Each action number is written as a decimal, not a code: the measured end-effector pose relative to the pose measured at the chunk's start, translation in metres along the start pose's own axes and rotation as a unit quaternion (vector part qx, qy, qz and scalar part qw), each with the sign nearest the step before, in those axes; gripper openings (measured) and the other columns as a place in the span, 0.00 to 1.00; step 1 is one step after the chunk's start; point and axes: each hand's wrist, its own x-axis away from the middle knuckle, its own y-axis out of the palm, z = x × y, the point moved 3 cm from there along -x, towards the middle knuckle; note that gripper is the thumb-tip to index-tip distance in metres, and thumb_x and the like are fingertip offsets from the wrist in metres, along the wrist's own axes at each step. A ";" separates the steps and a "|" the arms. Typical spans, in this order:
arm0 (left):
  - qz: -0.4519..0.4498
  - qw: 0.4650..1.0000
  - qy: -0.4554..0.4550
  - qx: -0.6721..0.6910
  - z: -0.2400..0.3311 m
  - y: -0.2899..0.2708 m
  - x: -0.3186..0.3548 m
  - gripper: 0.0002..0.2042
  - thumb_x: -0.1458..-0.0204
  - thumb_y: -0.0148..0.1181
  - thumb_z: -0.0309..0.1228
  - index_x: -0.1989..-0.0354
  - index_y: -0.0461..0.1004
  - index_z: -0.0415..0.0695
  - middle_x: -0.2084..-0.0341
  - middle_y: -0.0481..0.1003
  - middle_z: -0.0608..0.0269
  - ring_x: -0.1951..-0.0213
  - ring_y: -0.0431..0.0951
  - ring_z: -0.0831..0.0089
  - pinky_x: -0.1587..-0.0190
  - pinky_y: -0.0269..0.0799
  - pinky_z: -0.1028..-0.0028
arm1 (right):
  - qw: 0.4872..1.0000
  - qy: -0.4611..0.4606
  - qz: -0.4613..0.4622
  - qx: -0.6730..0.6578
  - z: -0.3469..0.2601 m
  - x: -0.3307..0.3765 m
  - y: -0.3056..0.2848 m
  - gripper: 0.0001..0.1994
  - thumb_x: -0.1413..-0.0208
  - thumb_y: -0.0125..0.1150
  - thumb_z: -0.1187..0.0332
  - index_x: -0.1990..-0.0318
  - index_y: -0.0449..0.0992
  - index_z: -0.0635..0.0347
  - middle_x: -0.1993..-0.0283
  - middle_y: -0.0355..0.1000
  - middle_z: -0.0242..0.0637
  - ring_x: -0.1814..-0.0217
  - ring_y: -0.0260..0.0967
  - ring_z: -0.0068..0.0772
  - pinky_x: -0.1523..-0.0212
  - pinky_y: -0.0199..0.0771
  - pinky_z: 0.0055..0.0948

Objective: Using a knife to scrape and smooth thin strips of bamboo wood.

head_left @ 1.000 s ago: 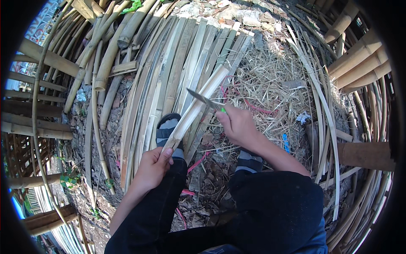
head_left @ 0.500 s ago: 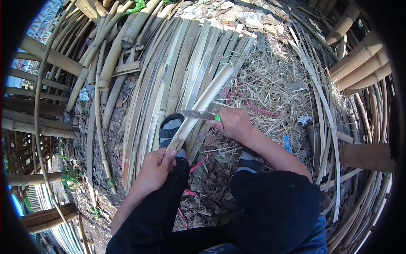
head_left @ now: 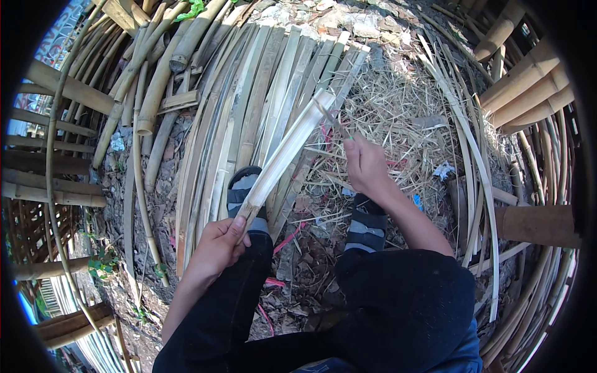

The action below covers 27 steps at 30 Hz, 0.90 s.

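Note:
My left hand (head_left: 219, 244) is closed around the near end of a pale split bamboo strip (head_left: 287, 151). The strip slants up and away to the right, over my left sandal (head_left: 240, 191). In my right hand (head_left: 368, 166) is a knife (head_left: 333, 120), its handle mostly hidden by my fingers. Its blade reaches up and left to the strip's far end; whether the edge touches the wood I cannot tell. Beneath and beyond lies a row of split bamboo slats (head_left: 256, 93).
Pale shavings (head_left: 398, 105) cover the ground right of the slats. Round bamboo poles (head_left: 151, 105) lie at the left, and thick ones (head_left: 528, 93) jut in from the right. Long thin strips (head_left: 476, 155) lie on the right, and pink ribbon (head_left: 289, 239) lies between my feet.
The knife has moved from the strip's middle to its far end, my right hand going up and right. The strip's hollow inner face has turned, showing a broader pale side.

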 end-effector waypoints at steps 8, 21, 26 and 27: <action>-0.094 0.996 -0.005 0.007 0.004 0.012 -0.002 0.22 0.34 0.47 0.46 0.74 0.72 0.40 0.89 0.59 0.72 0.88 0.54 0.84 0.85 0.46 0.80 | 0.943 -0.331 -0.026 0.011 -0.054 0.034 0.048 0.23 0.48 0.63 0.47 0.78 0.68 0.58 0.83 0.64 0.35 0.84 0.67 0.38 0.83 0.68 0.35; -0.118 0.992 -0.030 -0.036 0.000 0.007 0.007 0.23 0.34 0.48 0.47 0.74 0.73 0.39 0.89 0.59 0.73 0.87 0.55 0.84 0.85 0.48 0.80 | 0.954 0.035 0.172 0.244 0.050 -0.030 -0.043 0.23 0.32 0.46 0.54 0.74 0.70 0.64 0.83 0.65 0.44 0.83 0.67 0.47 0.82 0.64 0.42; -0.156 0.988 -0.012 -0.019 0.004 0.008 0.005 0.24 0.34 0.47 0.48 0.73 0.73 0.39 0.89 0.60 0.72 0.88 0.55 0.84 0.85 0.48 0.81 | 0.961 0.061 0.256 0.085 0.064 -0.031 -0.078 0.23 0.30 0.41 0.57 0.70 0.71 0.69 0.85 0.62 0.47 0.85 0.61 0.48 0.79 0.59 0.42; -0.128 0.992 -0.019 0.011 0.003 0.006 0.004 0.24 0.34 0.47 0.48 0.73 0.73 0.39 0.89 0.60 0.71 0.88 0.55 0.84 0.85 0.48 0.81 | 0.967 0.078 0.242 0.030 0.048 -0.019 -0.070 0.23 0.30 0.41 0.58 0.73 0.68 0.67 0.85 0.60 0.47 0.86 0.57 0.43 0.81 0.56 0.39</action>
